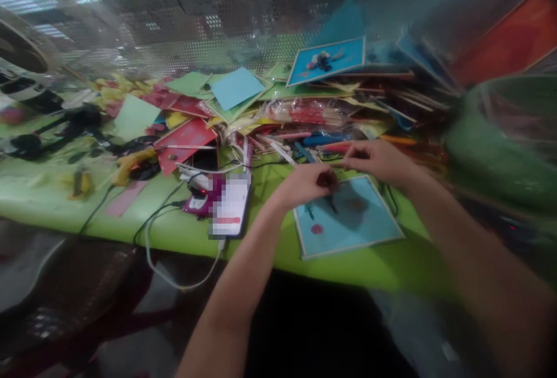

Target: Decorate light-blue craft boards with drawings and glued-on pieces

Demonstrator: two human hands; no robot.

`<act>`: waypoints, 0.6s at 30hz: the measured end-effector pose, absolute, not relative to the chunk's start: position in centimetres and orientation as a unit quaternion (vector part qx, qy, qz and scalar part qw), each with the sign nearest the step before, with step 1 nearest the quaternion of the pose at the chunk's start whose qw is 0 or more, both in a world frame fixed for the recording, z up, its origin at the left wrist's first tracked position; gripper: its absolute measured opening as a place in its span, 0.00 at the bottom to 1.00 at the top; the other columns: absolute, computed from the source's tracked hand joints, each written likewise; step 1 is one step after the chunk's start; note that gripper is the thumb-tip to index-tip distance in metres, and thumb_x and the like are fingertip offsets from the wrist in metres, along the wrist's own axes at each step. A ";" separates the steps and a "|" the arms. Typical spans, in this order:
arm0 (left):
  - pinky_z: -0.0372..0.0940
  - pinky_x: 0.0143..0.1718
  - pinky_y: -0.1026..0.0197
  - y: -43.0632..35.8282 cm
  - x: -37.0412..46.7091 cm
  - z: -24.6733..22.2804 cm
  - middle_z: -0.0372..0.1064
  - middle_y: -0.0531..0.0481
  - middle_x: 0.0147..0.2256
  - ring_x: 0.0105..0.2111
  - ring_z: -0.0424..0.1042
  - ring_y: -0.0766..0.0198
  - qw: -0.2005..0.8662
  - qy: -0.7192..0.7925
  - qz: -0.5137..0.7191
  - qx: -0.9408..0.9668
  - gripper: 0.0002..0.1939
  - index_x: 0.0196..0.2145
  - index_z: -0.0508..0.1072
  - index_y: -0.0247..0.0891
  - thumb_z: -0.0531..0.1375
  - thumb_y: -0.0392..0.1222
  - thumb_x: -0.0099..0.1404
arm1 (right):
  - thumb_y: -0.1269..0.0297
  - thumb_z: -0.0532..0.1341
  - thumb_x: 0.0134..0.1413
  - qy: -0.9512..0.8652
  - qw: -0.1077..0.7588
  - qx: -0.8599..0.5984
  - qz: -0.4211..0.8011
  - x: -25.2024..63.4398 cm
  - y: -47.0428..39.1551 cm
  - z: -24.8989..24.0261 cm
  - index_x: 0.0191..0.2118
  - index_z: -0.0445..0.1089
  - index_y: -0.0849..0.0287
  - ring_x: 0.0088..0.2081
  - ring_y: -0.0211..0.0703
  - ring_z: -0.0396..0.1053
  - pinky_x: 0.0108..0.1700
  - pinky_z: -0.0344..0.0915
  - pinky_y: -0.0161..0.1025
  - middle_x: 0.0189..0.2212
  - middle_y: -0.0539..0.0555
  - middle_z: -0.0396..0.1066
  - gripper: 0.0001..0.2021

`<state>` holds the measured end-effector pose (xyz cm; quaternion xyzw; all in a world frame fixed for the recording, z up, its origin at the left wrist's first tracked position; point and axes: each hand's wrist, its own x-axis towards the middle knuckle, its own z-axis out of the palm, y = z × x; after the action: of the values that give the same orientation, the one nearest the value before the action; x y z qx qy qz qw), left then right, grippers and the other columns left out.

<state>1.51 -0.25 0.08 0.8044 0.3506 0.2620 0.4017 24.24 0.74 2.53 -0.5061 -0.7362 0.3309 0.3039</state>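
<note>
My left hand (304, 185) hovers over the top edge of a light blue card (348, 218) lying on the green table (174, 233), its fingers pinched on a small dark piece (325, 179). My right hand (376, 160) reaches in from the right just above the card, fingers curled, fingertips close to the left hand; the blur hides whether it holds anything. On the card sit a small pink dot (317, 229), a brownish spot (355, 204) and a dark thin shape.
A phone (230, 207) on a white cable lies left of the card. Behind is a heap of coloured cards and sticks (304, 114), with another blue card (326, 60) propped up. A green round container (500, 140) stands at the right. Black cables and clutter (82, 128) cover the left.
</note>
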 end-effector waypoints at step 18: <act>0.62 0.34 0.61 -0.5 0.7 1.2 0.76 0.50 0.33 0.32 0.72 0.59 0.361 0.350 0.156 0.851 0.05 0.34 0.75 0.39 0.64 0.36 0.57 | 0.51 0.68 0.54 -0.735 0.315 -0.509 0.318 24.4 0.8 2.7 0.25 0.72 0.56 0.30 0.44 0.72 0.30 0.59 0.39 0.29 0.55 0.80 0.16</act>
<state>0.66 -0.53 1.17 0.8505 0.3497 0.1559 0.3606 24.35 0.79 2.72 -0.5091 -0.7350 0.3182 0.3153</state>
